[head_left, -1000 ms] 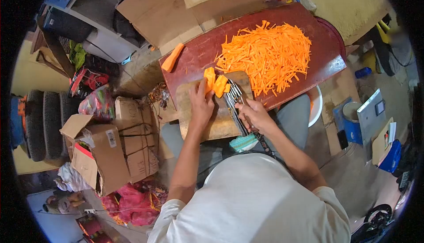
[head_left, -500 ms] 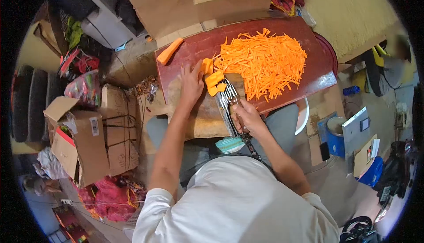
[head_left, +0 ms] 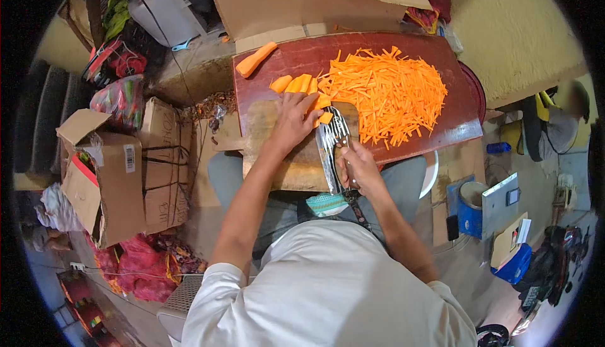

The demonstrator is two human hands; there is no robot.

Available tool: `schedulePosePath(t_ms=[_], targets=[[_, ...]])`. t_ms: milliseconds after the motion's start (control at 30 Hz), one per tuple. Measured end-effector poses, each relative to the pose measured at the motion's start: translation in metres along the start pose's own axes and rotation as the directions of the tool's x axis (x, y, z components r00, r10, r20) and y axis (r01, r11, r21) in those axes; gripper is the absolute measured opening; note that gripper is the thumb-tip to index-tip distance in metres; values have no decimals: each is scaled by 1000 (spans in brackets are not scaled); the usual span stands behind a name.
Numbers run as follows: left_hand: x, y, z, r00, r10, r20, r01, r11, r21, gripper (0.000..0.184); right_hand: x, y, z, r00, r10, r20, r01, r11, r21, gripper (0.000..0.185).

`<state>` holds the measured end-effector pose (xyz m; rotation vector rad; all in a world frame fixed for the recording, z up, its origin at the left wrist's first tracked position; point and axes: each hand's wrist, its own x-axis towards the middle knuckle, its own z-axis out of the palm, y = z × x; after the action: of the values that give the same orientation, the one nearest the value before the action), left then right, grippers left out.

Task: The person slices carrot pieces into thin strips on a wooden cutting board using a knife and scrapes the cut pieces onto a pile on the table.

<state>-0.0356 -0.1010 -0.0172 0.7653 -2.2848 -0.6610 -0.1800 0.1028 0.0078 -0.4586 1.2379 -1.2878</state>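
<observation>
My right hand [head_left: 358, 169] is closed round the handle of a large knife [head_left: 329, 151], whose broad blade points away from me, pale streaks on it. My left hand [head_left: 295, 119] presses its fingers onto a fanned row of carrot slices [head_left: 299, 84] at the far edge of the wooden chopping board [head_left: 293, 169]. One small carrot piece [head_left: 326, 118] touches the blade near its tip. To the right of the slices is a big heap of carrot strips [head_left: 391, 95] on the red table [head_left: 454, 63]. A peeled carrot [head_left: 256, 59] lies at the far left of the tabletop.
An upright cardboard flap [head_left: 265, 6] stands behind the table. Cardboard boxes [head_left: 110, 177] and red net sacks [head_left: 135, 268] are on the floor at left. A blue bucket [head_left: 471, 218] stands at right. Beyond it, another person [head_left: 561, 126] is partly visible.
My left hand has moved right and onto the carrot slices. Slices that were bunched on the knife blade now lie spread in a row beyond it. The view has shifted slightly.
</observation>
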Motion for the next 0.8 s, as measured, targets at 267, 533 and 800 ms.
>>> schedulePosePath(t_ms=[267,533,800], targets=[[2,-5,4,986,-58,-155,86,980,180,53,-2,0,3,1000,-6,-27,6,1000,2,19],[-8,-5,-5,979,-98,-180,131,974,184,70,5,12,-8,1000,-7,5,7,1000,6,35],[-23,0,-13,998,-54,-39,61,976,208,62,-2,-1,1,1000,4,-14,-4,1000,-22,21]])
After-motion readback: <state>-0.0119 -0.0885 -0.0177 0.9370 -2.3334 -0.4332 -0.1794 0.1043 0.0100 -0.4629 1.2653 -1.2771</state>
